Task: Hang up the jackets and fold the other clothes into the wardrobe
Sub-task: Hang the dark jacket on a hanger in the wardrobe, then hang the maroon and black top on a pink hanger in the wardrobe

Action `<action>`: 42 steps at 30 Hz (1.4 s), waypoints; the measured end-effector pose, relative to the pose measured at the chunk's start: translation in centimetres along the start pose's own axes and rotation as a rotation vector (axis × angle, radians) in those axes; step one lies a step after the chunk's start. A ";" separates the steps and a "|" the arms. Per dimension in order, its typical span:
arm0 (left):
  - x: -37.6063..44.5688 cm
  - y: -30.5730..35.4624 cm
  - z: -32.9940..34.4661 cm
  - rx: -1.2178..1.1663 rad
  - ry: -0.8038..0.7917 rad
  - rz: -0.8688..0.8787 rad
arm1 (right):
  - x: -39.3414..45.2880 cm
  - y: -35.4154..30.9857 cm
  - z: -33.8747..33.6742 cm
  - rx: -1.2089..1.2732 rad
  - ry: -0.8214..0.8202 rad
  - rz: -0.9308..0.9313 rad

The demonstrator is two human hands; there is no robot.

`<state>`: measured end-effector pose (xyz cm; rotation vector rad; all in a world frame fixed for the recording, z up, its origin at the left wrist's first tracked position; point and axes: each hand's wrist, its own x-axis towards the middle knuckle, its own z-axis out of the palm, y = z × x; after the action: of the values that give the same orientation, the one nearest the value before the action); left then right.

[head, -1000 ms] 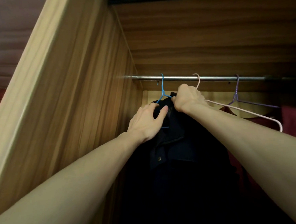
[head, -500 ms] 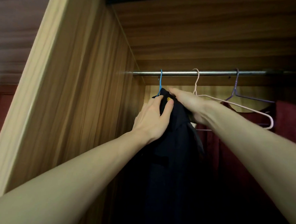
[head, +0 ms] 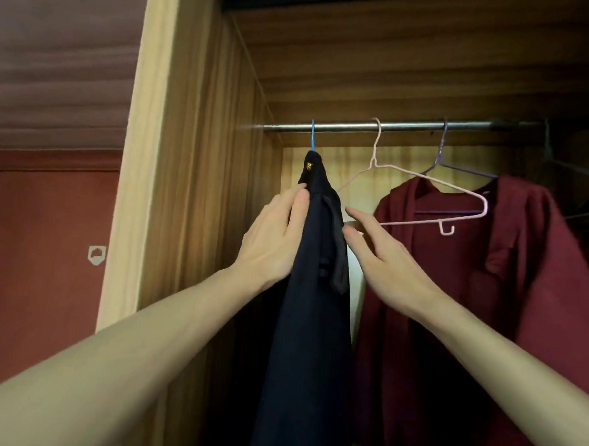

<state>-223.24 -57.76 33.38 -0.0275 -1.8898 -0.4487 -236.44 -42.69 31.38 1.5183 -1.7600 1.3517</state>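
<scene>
A dark navy jacket [head: 310, 326] with a gold button hangs edge-on from a blue hanger [head: 313, 139] on the metal rail [head: 400, 126] at the wardrobe's left end. My left hand [head: 271, 242] rests against the jacket's left side near the shoulder, fingers fairly straight. On the other side, my right hand [head: 383, 258] is spread with straight fingers, its fingertips at the jacket's collar flap and holding nothing.
An empty pink hanger [head: 425, 182] hangs mid-rail. Behind it a purple hanger [head: 459, 169] carries a maroon garment [head: 494, 284]. Dark hangers [head: 578, 190] sit at the far right. The wardrobe's wooden side panel [head: 193, 183] is close on the left, beside a red door [head: 46, 244].
My right hand has let go of the jacket's collar and drawn back, fingers spread. The jacket has turned edge-on and hangs free on the blue hanger. My left hand slid lower.
</scene>
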 end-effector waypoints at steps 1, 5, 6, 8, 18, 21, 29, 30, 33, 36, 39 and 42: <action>-0.8 0.2 -0.4 -0.007 -0.004 -0.006 | -1.1 -0.7 0.1 -0.039 0.026 -0.007; -5.1 0.6 -1.5 0.099 -0.059 -0.008 | -5.8 -3.8 1.2 -0.189 0.073 -0.028; -6.5 0.6 -1.7 0.148 -0.073 -0.009 | -7.2 -4.6 1.5 -0.243 0.077 -0.014; -9.4 0.4 -2.0 0.221 -0.080 -0.016 | -10.3 -6.0 2.2 -0.383 0.083 0.024; -24.8 0.6 -3.8 0.362 -0.143 0.120 | -25.2 -10.1 1.9 -0.861 0.132 0.199; -27.9 1.1 -3.5 0.305 -0.175 0.133 | -28.8 -11.1 1.6 -0.925 0.129 0.268; -35.6 3.9 2.0 0.189 -0.266 0.142 | -36.8 -12.3 -0.9 -1.058 0.101 0.403; -36.4 4.6 2.9 0.166 -0.284 0.149 | -37.9 -12.4 -1.6 -1.070 0.110 0.421; -38.5 7.4 6.0 0.066 -0.298 0.183 | -41.7 -12.9 -4.3 -1.121 0.148 0.472; -40.6 11.5 9.5 -0.012 -0.321 0.227 | -46.3 -13.7 -7.6 -1.192 0.150 0.581; -42.6 16.7 12.7 -0.106 -0.368 0.263 | -51.0 -14.9 -11.0 -1.234 0.138 0.717; -44.6 21.6 15.4 -0.214 -0.386 0.305 | -55.6 -16.4 -14.1 -1.284 0.146 0.793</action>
<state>-215.90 -24.01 -5.36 -0.5728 -2.1578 -0.4550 -208.57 -2.24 -2.41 0.0191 -2.4134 0.2629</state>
